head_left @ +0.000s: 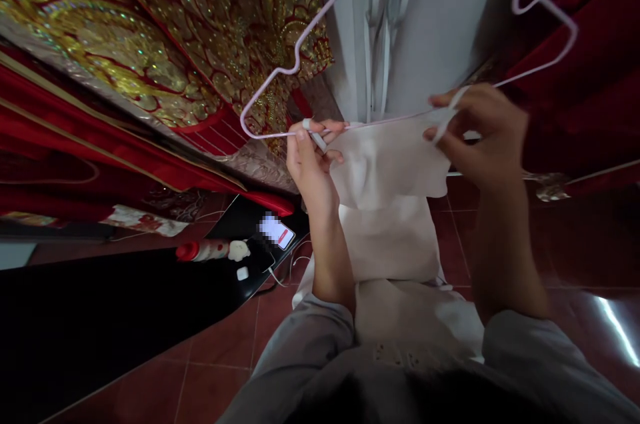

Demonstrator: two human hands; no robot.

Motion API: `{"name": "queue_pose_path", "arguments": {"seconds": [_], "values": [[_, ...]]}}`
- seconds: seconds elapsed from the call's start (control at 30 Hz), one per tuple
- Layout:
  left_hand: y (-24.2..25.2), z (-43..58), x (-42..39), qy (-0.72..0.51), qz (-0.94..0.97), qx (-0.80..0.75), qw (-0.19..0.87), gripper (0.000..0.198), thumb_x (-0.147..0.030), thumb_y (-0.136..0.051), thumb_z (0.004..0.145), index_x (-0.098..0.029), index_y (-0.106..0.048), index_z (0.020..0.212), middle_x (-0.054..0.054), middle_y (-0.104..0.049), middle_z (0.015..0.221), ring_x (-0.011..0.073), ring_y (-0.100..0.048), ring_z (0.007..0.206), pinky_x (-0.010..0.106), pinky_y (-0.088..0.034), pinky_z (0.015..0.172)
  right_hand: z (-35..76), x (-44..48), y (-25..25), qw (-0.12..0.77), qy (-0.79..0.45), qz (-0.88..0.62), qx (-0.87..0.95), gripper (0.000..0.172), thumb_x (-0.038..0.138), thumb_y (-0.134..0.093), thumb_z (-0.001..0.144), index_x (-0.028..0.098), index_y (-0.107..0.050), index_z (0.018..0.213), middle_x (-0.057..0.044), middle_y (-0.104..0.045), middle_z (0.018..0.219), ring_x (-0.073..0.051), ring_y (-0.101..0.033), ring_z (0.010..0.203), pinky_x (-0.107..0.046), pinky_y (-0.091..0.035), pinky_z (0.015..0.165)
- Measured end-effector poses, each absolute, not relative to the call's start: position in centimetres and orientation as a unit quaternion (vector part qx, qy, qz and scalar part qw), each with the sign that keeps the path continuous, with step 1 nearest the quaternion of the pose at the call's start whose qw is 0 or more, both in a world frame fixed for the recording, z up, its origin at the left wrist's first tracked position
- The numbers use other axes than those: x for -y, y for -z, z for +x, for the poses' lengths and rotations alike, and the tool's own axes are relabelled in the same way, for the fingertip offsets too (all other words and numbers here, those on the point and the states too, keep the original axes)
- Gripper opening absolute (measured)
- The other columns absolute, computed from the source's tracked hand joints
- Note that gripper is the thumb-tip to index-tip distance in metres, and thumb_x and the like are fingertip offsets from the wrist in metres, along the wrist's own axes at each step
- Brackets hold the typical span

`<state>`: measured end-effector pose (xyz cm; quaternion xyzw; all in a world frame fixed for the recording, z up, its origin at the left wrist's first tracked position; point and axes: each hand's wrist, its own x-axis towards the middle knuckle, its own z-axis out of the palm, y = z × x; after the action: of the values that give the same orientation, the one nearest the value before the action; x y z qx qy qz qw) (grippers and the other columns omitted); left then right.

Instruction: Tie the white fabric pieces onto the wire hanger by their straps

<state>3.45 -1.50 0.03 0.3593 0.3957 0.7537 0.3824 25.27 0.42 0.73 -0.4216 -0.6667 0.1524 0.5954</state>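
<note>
A pale pink wire hanger (320, 17) is raised in front of me. A white garment (390, 211) hangs from its lower bar down toward my lap. My left hand (313, 157) is closed, pinching one white strap against the bar's left part. My right hand (480, 134) is closed too, pinching the other strap near the bar's right end.
Red cloth with gold embroidery (150, 37) hangs at the left, dark red cloth (590, 77) at the right. A white cabinet or door (425, 31) stands behind. A black surface (100, 317) carries a phone (277, 234), a red-capped bottle (205, 251) and small white items. The floor has red tiles (220, 357).
</note>
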Motion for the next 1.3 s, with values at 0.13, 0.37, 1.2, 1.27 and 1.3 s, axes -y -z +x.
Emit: {"name": "queue_pose_path", "arguments": {"seconds": [0.13, 0.37, 1.2, 1.27, 1.3], "values": [[1.5, 2.2, 1.2, -0.759, 0.38, -0.422, 0.319, 0.027, -0.043, -0.054, 0.102, -0.021, -0.067, 0.112, 0.013, -0.076, 0.12, 0.026, -0.075, 0.11, 0.023, -0.05, 0.057, 25.4, -0.4, -0.4, 0.565, -0.174, -0.427, 0.684, 0.03, 0.05, -0.088, 0.074, 0.035, -0.079, 0.098, -0.005, -0.069, 0.098, -0.023, -0.062, 0.09, -0.046, -0.061, 0.079], [2.6, -4.2, -0.1, -0.842, 0.38, -0.38, 0.038, 0.025, -0.024, -0.063, 0.101, -0.028, -0.074, 0.123, 0.001, -0.071, 0.134, 0.0295, -0.063, 0.134, 0.037, -0.059, 0.09, 25.9, -0.6, 0.2, 0.543, -0.206, -0.442, 0.684, 0.038, 0.05, -0.087, 0.071, 0.036, -0.079, 0.105, -0.006, -0.069, 0.111, -0.02, -0.056, 0.084, -0.04, -0.057, 0.068], [0.7, -1.0, -0.8, -0.788, 0.355, -0.376, 0.334, 0.025, -0.03, -0.071, 0.098, -0.028, -0.055, 0.118, -0.001, -0.074, 0.096, 0.0154, -0.072, 0.086, 0.031, -0.057, 0.085, 24.8, -0.1, 1.5, 0.539, -0.19, -0.436, 0.696, 0.054, 0.051, -0.088, 0.07, 0.037, -0.074, 0.12, -0.005, -0.065, 0.122, -0.017, -0.061, 0.076, -0.041, -0.059, 0.071], [1.1, 0.0, -0.6, -0.781, 0.363, -0.362, 0.356, 0.023, -0.039, -0.067, 0.1, -0.028, -0.054, 0.115, 0.0, -0.074, 0.092, 0.0186, -0.075, 0.092, 0.034, -0.058, 0.089, 24.7, 0.3, 1.2, 0.547, -0.182, -0.432, 0.693, 0.051, 0.051, -0.088, 0.071, 0.036, -0.074, 0.118, -0.006, -0.067, 0.123, -0.022, -0.066, 0.09, -0.043, -0.06, 0.076], [1.1, 0.4, -0.6, -0.778, 0.369, -0.361, 0.358, 0.024, -0.043, -0.067, 0.1, -0.028, -0.054, 0.113, 0.0, -0.073, 0.089, 0.0195, -0.076, 0.091, 0.035, -0.058, 0.088, 24.8, 0.5, 0.9, 0.563, -0.167, -0.43, 0.686, 0.048, 0.05, -0.088, 0.071, 0.035, -0.075, 0.115, -0.006, -0.068, 0.121, -0.024, -0.067, 0.096, -0.045, -0.061, 0.081]]}}
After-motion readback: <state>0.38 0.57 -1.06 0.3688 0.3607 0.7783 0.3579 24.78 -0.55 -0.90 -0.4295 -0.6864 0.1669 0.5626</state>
